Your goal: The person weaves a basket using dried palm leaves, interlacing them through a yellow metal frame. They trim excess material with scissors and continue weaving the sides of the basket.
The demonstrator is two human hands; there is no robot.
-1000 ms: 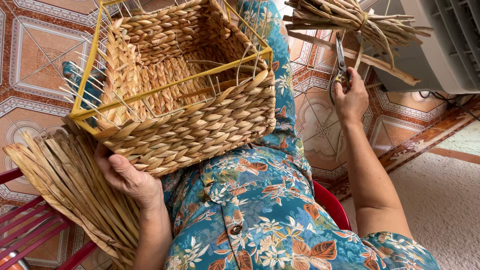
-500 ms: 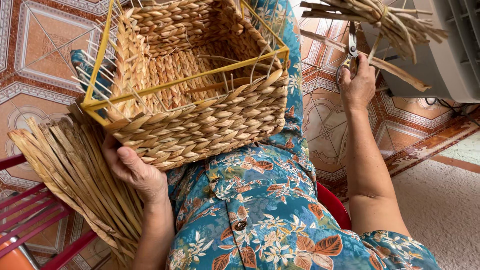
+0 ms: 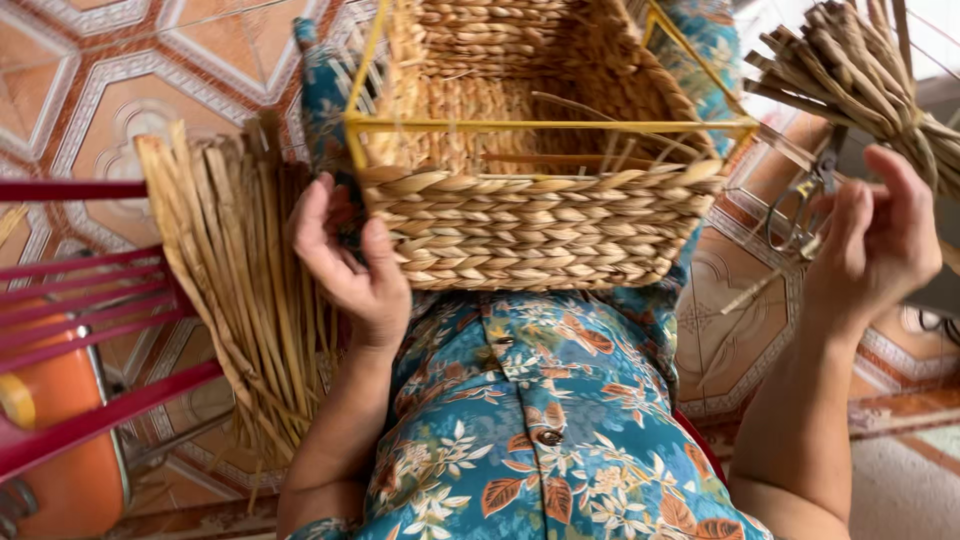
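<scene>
Half-woven rectangular basket of plaited straw-coloured fibre on a yellow wire frame [image 3: 540, 200] rests on the lap, against the teal floral garment [image 3: 540, 430]. It now sits closer and squarer to the camera than a second ago, near wall facing up.

Left hand [image 3: 350, 265] stays at the basket's lower left corner, grip loosely spread, thumb on the plaited wall, fingers curled at the side; it steadies rather than pinches.

Right hand [image 3: 880, 245] has come off the metal scissors [image 3: 800, 210], which a second ago it was gripping. Its grip is now open, fingers spread near the tied bundle of dried reed stalks [image 3: 860, 80]. Scissors lie just left of it.

Fan of flat dried fibre strips [image 3: 235, 290] lies beside the left wrist, by the red chair bars [image 3: 90, 310].
</scene>
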